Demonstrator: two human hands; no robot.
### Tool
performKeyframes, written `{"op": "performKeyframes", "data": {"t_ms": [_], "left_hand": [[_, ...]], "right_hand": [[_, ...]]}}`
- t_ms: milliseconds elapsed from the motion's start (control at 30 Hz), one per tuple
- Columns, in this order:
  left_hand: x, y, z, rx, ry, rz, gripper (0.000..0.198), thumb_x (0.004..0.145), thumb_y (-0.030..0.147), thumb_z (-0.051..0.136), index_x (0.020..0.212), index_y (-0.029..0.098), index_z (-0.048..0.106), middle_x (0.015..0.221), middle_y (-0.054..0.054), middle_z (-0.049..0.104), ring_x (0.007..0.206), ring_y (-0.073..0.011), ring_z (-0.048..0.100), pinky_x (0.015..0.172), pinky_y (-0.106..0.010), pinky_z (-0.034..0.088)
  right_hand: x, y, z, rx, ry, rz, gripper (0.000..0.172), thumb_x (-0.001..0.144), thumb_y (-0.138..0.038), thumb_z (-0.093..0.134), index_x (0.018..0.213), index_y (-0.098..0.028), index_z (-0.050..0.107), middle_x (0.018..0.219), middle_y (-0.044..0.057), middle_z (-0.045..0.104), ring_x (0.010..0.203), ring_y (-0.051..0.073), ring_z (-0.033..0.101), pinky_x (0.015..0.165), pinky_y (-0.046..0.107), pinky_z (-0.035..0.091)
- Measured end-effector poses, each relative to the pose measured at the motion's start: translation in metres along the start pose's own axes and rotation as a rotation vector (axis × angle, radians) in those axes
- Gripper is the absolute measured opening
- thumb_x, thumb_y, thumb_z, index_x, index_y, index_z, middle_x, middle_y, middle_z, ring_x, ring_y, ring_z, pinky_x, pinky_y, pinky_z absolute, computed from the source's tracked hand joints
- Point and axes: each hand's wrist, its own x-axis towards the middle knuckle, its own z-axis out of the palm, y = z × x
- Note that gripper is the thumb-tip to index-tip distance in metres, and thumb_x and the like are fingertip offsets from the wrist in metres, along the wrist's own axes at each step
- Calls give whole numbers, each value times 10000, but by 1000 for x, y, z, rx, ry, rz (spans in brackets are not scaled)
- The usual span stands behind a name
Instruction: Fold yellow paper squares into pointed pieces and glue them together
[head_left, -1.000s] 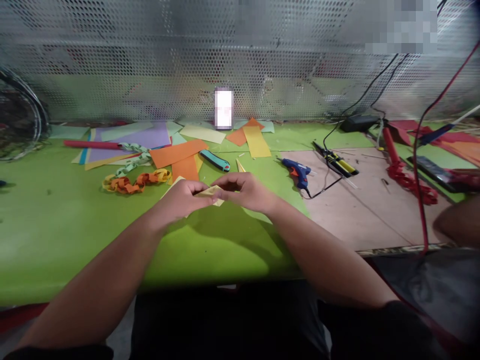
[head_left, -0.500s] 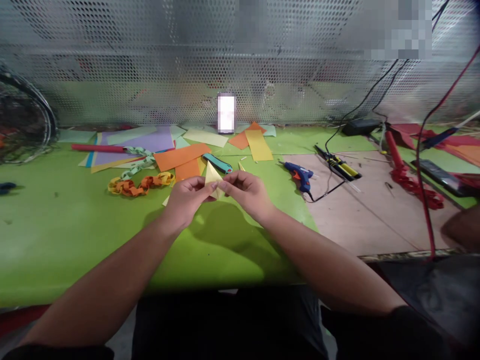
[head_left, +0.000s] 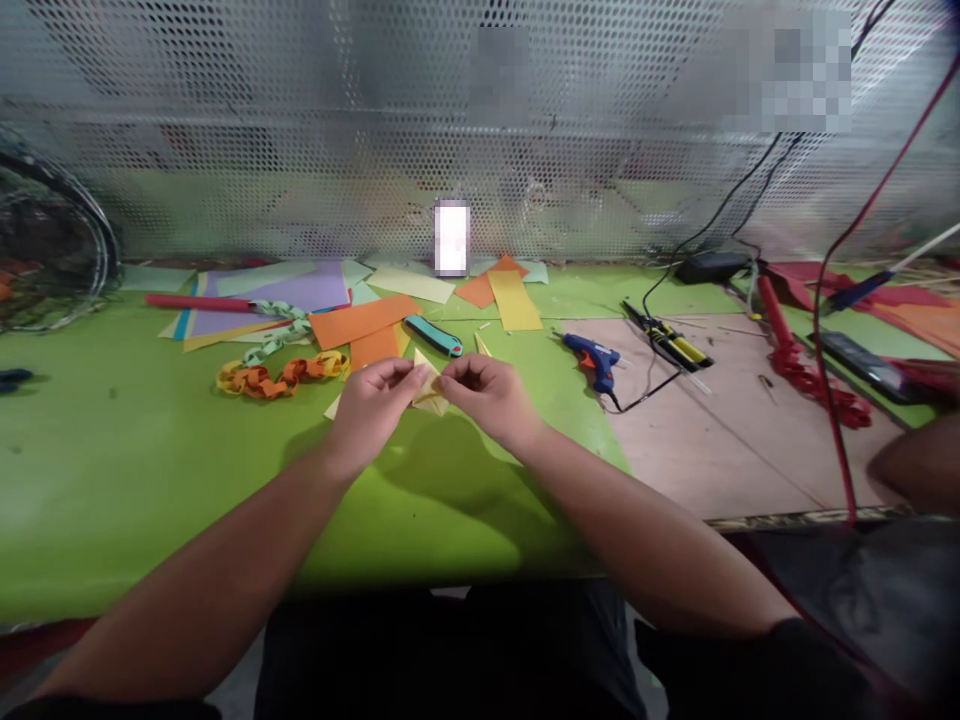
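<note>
Both hands pinch a folded yellow paper (head_left: pixel 429 385), pointed and creased, above the smooth green table (head_left: pixel 135 440). The left hand (head_left: pixel 375 398) has its grip closed on the paper's left edge, the right hand (head_left: pixel 486 395) on its right. Behind lie an orange-and-yellow paper chain (head_left: pixel 277 372), flat orange sheets (head_left: pixel 360 318) and a blue glue gun (head_left: pixel 592 355).

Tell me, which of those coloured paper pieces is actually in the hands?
The small pale yellow folded piece, pinched between the left hand and right hand. The orange sheets and purple sheet lie flat on the green table behind.
</note>
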Motion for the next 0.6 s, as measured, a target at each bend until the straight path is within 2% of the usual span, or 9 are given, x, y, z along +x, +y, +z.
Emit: {"op": "performKeyframes", "data": {"t_ms": [133,300,433,533,600], "left_hand": [[-1,-2,2,74,19,42,329,817,517,867,922,206,843,836,-45,774,739,-165,659,665,-264,506],[0,0,1,11,36,-7,420,782,547,882,1032,211,846,1006,-83,816,856,-213,728,771,-310,579],[-2,4,-1,104,-5,26,392,823,555,847,994,202,849,947,-80,815,805,-202,719,749,-304,572],[-2,6,-2,153,-4,46,368,837,543,839,980,204,850,938,-75,813,792,-190,707,730,-291,555],[-1,6,-2,98,-17,16,363,837,526,845,997,200,845,947,-75,811,802,-190,716,742,-292,568]], "right_hand": [[-1,0,4,-4,15,-6,290,837,-460,761,819,-179,689,703,4,631,610,119,506,555,270,372],[-2,-3,4,-114,36,-52,246,836,-420,747,779,-194,667,711,20,663,629,139,556,579,281,429],[-2,-3,2,-155,15,-47,203,830,-386,743,820,-187,701,768,37,706,667,148,595,624,288,466],[-1,-1,1,-135,-15,-22,243,841,-418,752,845,-177,724,767,31,704,648,135,571,595,273,437],[1,0,-1,-115,-17,-6,267,838,-438,767,820,-174,723,725,14,670,622,123,530,564,264,390]]}}
